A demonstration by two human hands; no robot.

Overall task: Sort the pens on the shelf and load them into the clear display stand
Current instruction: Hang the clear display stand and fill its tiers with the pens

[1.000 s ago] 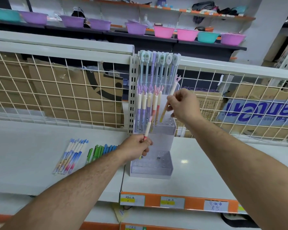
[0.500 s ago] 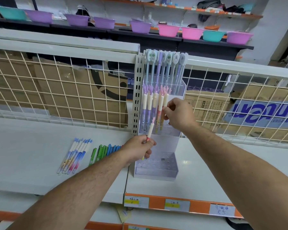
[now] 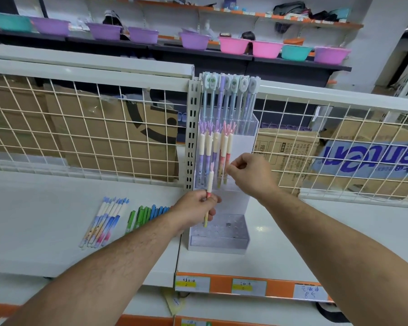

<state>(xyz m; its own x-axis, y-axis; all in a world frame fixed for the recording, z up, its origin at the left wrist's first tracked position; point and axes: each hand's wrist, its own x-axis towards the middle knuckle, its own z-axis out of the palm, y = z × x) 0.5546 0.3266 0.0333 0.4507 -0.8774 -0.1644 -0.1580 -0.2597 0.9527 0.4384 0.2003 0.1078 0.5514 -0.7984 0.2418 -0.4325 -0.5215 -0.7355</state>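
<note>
head view: within the last second the right hand [image 3: 250, 175] had lowered its peach pen [image 3: 229, 147] into the clear display stand [image 3: 240, 203], middle row, still pinching it; the left hand [image 3: 196, 208] gripped another pink pen [image 3: 210, 182], likely next to load.

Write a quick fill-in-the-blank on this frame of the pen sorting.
The left hand grips exactly ____ pen in front of the clear display stand.
The stand's lowest tier holds ____ pens.
The loose pens lying farthest left on the shelf have ____ tops.
Missing words: one; no; blue.
</note>
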